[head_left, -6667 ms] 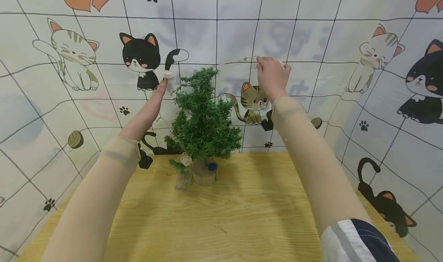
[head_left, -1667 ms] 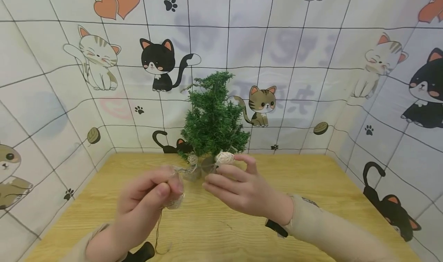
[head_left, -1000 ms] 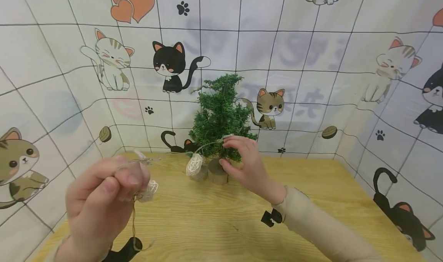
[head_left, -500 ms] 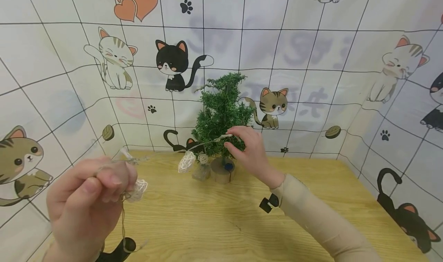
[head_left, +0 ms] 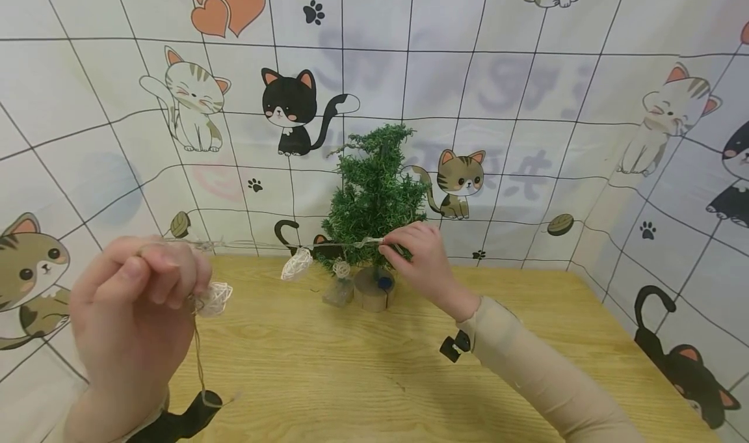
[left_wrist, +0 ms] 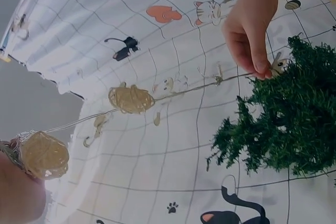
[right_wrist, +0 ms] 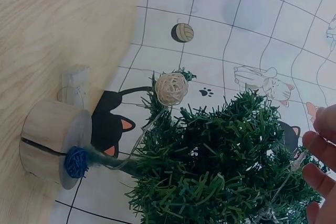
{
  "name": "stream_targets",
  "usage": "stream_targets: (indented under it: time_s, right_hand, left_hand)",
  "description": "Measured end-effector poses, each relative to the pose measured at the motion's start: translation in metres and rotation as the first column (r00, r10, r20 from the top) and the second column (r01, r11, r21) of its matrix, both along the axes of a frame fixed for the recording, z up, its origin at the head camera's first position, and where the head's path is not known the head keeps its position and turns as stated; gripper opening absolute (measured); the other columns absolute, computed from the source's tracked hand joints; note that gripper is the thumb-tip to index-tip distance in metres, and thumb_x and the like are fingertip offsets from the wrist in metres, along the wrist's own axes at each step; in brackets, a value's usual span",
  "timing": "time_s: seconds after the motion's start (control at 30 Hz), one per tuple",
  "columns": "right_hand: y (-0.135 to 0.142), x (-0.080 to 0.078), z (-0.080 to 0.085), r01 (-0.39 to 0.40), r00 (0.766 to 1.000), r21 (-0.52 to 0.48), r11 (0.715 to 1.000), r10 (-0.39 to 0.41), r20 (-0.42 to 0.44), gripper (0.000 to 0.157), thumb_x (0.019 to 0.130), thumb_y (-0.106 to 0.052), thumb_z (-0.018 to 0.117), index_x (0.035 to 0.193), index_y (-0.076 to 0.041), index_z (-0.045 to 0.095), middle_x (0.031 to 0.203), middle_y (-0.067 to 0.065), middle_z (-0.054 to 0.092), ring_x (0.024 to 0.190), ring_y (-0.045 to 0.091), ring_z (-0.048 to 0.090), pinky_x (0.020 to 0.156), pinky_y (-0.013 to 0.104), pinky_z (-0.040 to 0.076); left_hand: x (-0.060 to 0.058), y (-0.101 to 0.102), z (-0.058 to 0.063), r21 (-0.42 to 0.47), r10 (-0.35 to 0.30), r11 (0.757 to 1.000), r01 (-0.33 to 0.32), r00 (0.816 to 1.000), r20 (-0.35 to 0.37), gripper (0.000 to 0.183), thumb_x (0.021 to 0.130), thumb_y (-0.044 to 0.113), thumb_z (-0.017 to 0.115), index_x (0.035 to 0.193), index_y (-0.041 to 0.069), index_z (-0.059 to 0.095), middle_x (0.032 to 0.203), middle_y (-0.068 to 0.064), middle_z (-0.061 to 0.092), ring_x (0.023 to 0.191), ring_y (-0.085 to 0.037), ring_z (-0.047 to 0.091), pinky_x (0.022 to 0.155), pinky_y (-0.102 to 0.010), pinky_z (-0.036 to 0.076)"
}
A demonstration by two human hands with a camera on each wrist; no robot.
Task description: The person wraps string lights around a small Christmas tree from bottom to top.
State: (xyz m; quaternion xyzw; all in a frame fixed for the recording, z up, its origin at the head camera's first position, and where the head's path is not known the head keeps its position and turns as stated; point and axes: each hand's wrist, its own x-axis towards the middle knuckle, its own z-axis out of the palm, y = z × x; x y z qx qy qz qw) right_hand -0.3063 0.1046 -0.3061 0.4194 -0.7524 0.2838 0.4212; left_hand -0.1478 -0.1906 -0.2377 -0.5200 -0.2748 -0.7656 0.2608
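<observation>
A light string [head_left: 257,244] with white rattan balls stretches between both hands in front of a small green artificial tree [head_left: 374,196]. My left hand [head_left: 137,306] is raised at the left, its curled fingers gripping the string. One rattan ball [head_left: 213,298] hangs right beside those fingers, and a loose wire end [head_left: 199,358] dangles below. My right hand [head_left: 418,254] pinches the string at the front of the tree's lower branches, thumb against fingertips. Midway along, another rattan ball [left_wrist: 131,99] hangs from the nearly straight wire.
The tree stands on a round wooden base [head_left: 368,296] with a blue ball [right_wrist: 77,162] on it. Next to the base sits a clear plastic block [head_left: 338,293], with a smaller white ball [head_left: 341,268] above it. A cat-print curtain [head_left: 374,85] encloses the wooden table [head_left: 351,365].
Earlier, both hands were spread high beside the tree. They then came down and drew apart, the left moving left with the string. The string has straightened and the middle ball has shifted left.
</observation>
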Motion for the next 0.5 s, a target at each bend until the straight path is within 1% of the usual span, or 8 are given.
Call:
stream_targets:
  time_s: [0.1,0.17,0.27,0.3,0.33,0.37,0.4,0.5]
  right_hand:
    - [0.000,0.000,0.001,0.009,1.000,0.017,1.000,-0.009,0.016,0.008,0.084,-0.013,0.076,0.091,-0.009,0.075,0.090,0.001,0.071,0.088,0.021,0.058,0.077,0.043,0.036]
    - [-0.001,-0.001,0.002,0.017,0.999,0.034,0.999,-0.019,0.032,0.009,0.085,-0.015,0.075,0.092,-0.009,0.075,0.090,0.000,0.071,0.089,0.020,0.057,0.078,0.043,0.036]
    - [-0.002,-0.003,0.003,0.024,0.998,0.051,0.998,-0.027,0.048,0.009,0.087,-0.016,0.074,0.093,-0.010,0.075,0.091,0.000,0.071,0.089,0.019,0.057,0.077,0.042,0.035]
    - [-0.003,-0.004,0.003,0.030,0.998,0.056,0.998,-0.032,0.048,0.009,0.088,-0.016,0.074,0.094,-0.010,0.075,0.091,0.000,0.071,0.090,0.019,0.057,0.077,0.041,0.036]
    - [-0.004,-0.004,0.004,0.035,0.998,0.059,0.998,-0.038,0.048,0.009,0.088,-0.017,0.073,0.094,-0.010,0.075,0.092,0.000,0.071,0.090,0.019,0.058,0.078,0.041,0.036]
    - [-0.004,-0.005,0.005,0.038,0.998,0.061,0.997,-0.041,0.046,0.009,0.088,-0.016,0.073,0.095,-0.010,0.075,0.093,0.000,0.071,0.089,0.019,0.058,0.077,0.041,0.036]
    - [-0.005,-0.005,0.005,0.041,0.998,0.060,0.997,-0.043,0.042,0.010,0.088,-0.016,0.073,0.096,-0.011,0.075,0.094,0.000,0.071,0.089,0.019,0.058,0.077,0.041,0.036]
    - [-0.005,-0.007,0.007,0.047,0.998,0.057,0.997,-0.050,0.038,0.011,0.089,-0.015,0.073,0.098,-0.010,0.075,0.098,0.001,0.071,0.090,0.019,0.058,0.077,0.041,0.037]
  left_hand:
    - [-0.003,-0.004,0.009,0.026,-0.031,0.999,0.028,0.994,0.102,0.033,0.096,-0.010,0.025,0.081,-0.024,0.050,0.062,-0.008,0.028,0.056,-0.022,0.034,0.058,-0.034,0.026]
    - [-0.005,-0.007,0.013,0.060,-0.025,0.998,0.014,0.983,0.180,0.037,0.098,-0.009,0.021,0.079,-0.023,0.049,0.062,-0.007,0.027,0.054,-0.022,0.033,0.056,-0.035,0.026]
    - [-0.009,-0.012,0.019,0.114,-0.003,0.993,-0.033,0.951,0.308,0.041,0.100,-0.007,0.016,0.076,-0.018,0.048,0.061,-0.007,0.026,0.051,-0.022,0.031,0.054,-0.035,0.025]
    - [-0.010,-0.014,0.021,0.119,0.021,0.991,-0.066,0.937,0.350,0.041,0.101,-0.006,0.016,0.076,-0.016,0.048,0.061,-0.007,0.026,0.050,-0.021,0.031,0.053,-0.034,0.025]
    - [-0.011,-0.016,0.024,0.129,0.029,0.988,-0.086,0.920,0.390,0.041,0.101,-0.005,0.016,0.075,-0.014,0.047,0.060,-0.007,0.026,0.049,-0.021,0.030,0.053,-0.034,0.026]
    - [-0.013,-0.018,0.027,0.136,0.039,0.985,-0.105,0.906,0.420,0.040,0.101,-0.005,0.017,0.075,-0.013,0.047,0.060,-0.007,0.025,0.049,-0.020,0.030,0.052,-0.034,0.027]
    - [-0.014,-0.020,0.030,0.125,0.082,0.980,-0.153,0.892,0.446,0.040,0.101,-0.004,0.018,0.075,-0.011,0.047,0.060,-0.006,0.025,0.048,-0.020,0.030,0.052,-0.033,0.028]
    - [-0.019,-0.025,0.039,0.125,0.119,0.971,-0.204,0.864,0.489,0.036,0.101,-0.004,0.023,0.075,-0.009,0.046,0.062,-0.006,0.025,0.047,-0.019,0.029,0.051,-0.033,0.030]
